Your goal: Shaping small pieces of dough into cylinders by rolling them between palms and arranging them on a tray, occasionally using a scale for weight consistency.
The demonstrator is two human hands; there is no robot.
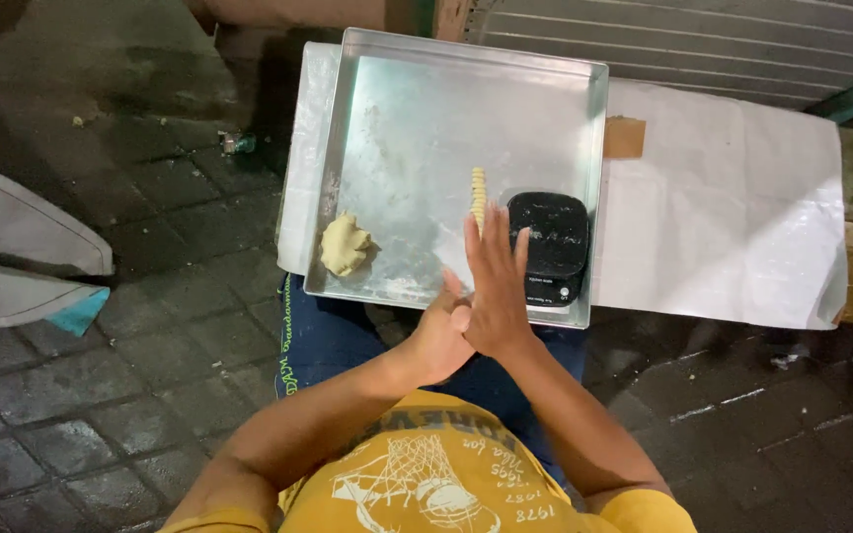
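Note:
My right hand (494,281) lies flat, fingers straight, palm pressed down on my left hand (438,341), which is underneath it at the near edge of a square metal tray (466,69). Whatever is between the palms is hidden. A lump of pale yellow dough (345,244) rests in the tray's near left corner. A thin ridged strip of dough (479,192) lies on the tray just beyond my right fingertips. Beside it, at the tray's near right corner, sits a small black digital scale (550,245).
The tray rests on a white paper sheet (733,207) spread over a low bench. A brown tape patch (624,138) is on the paper. Wet dark paving (101,326) surrounds me. White sacks (12,247) lie at the left.

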